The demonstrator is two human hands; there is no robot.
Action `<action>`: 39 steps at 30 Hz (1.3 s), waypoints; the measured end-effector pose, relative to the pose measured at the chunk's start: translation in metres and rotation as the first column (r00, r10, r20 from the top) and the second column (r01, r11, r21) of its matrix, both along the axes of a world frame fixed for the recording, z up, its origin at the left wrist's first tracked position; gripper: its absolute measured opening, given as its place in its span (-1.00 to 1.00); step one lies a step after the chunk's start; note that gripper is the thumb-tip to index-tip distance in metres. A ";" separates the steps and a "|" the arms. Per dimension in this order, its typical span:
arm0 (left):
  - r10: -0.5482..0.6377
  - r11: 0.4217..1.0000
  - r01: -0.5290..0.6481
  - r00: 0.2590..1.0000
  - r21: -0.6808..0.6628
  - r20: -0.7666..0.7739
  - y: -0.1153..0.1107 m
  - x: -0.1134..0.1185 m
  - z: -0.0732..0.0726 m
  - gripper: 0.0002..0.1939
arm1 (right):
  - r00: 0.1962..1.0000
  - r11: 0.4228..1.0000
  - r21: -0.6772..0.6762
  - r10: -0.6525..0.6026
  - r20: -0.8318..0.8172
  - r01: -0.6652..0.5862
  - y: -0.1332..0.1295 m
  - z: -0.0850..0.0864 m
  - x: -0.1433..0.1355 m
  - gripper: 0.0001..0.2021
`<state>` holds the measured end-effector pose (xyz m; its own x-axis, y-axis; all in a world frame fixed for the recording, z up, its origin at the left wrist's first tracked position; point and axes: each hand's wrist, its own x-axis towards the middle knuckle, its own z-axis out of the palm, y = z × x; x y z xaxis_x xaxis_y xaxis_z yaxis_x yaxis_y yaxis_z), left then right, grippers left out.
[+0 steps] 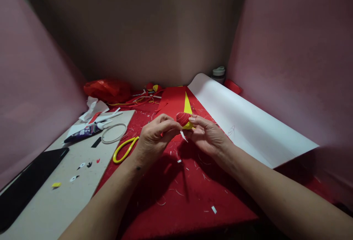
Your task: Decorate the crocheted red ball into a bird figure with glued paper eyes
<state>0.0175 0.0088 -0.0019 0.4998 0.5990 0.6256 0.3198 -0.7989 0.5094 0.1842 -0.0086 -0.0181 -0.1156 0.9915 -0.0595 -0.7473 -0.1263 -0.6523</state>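
Note:
A small red and yellow knitted piece (183, 119) is held up over the middle of the red cloth. My right hand (206, 134) grips it from the right, thumb on its upper side. From the left, my left hand (157, 131) reaches it with thumb and forefinger pinched at its lower left edge; what lies between those fingertips is too small to make out. A narrow white strip (184, 136) hangs below the piece, between both hands.
On a pale board (91, 174) at the left lie a glue tube (82, 132), a clear ring (114, 133), a black phone-like slab (30, 185) and small cut pieces. Yellow-handled scissors (125, 150) rest beside it. White paper (245, 122) stretches along the right; a red bag (107, 90) sits behind.

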 end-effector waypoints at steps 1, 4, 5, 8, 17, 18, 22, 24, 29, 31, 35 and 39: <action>0.016 0.999 -0.016 1.000 0.034 0.000 0.000 0.001 0.000 -0.89 | 1.000 1.000 0.012 0.001 0.009 -0.001 0.000 0.000 0.000 -0.82; 0.053 0.993 -0.053 0.999 0.109 -0.001 -0.001 0.003 0.001 -0.88 | 0.999 0.999 0.033 -0.009 0.032 0.008 -0.001 -0.001 -0.001 -0.81; 0.062 0.991 -0.061 0.998 0.121 -0.002 -0.002 0.003 0.001 -0.88 | 0.999 0.999 0.035 -0.013 0.038 0.012 -0.002 -0.001 -0.002 -0.80; 0.091 0.987 -0.091 0.996 0.134 0.009 -0.002 0.004 0.000 -0.90 | 0.998 0.999 0.037 -0.021 0.058 0.019 -0.004 -0.001 -0.003 -0.75; 0.084 0.988 -0.079 0.996 0.137 -0.037 -0.001 0.001 -0.004 -0.88 | 0.996 0.999 0.052 -0.012 0.086 0.008 -0.006 -0.004 -0.004 -0.71; 0.076 0.988 -0.070 0.996 0.135 -0.039 -0.001 0.001 -0.004 -0.88 | 0.997 0.999 0.054 -0.011 0.080 0.007 -0.006 -0.004 -0.004 -0.71; 0.066 0.989 -0.058 0.996 0.135 -0.057 -0.002 0.003 -0.002 -0.90 | 0.997 0.998 0.061 0.000 0.072 -0.005 -0.005 -0.006 -0.004 -0.73; 0.072 0.989 -0.063 0.996 0.135 -0.060 -0.003 0.005 -0.001 -0.91 | 0.998 0.997 0.076 -0.002 0.068 -0.003 -0.005 -0.006 -0.004 -0.74; 0.098 0.989 -0.095 0.995 0.113 -0.023 -0.002 0.008 0.000 -0.79 | 0.998 0.994 0.113 -0.007 0.066 0.000 -0.005 -0.005 -0.004 -0.75; 0.107 0.990 -0.105 0.994 0.090 -0.019 0.000 0.007 -0.001 -0.73 | 0.998 0.994 0.111 -0.023 0.065 0.016 -0.005 -0.004 -0.004 -0.73; 0.104 0.994 -0.104 0.994 0.011 -0.025 0.001 0.006 -0.002 -0.70 | 0.995 0.993 0.107 -0.053 0.084 0.043 -0.006 -0.002 -0.006 -0.73; 0.067 0.993 -0.066 0.998 -0.101 0.003 0.001 0.007 -0.002 -0.73 | 0.992 0.989 0.141 -0.055 0.115 0.039 -0.007 -0.001 -0.007 -0.77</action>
<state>0.0241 0.0100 -0.0044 0.4531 0.6906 0.5637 0.3669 -0.7208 0.5881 0.1777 -0.0151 -0.0196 -0.0688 0.9953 0.0677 -0.6669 0.0046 -0.7451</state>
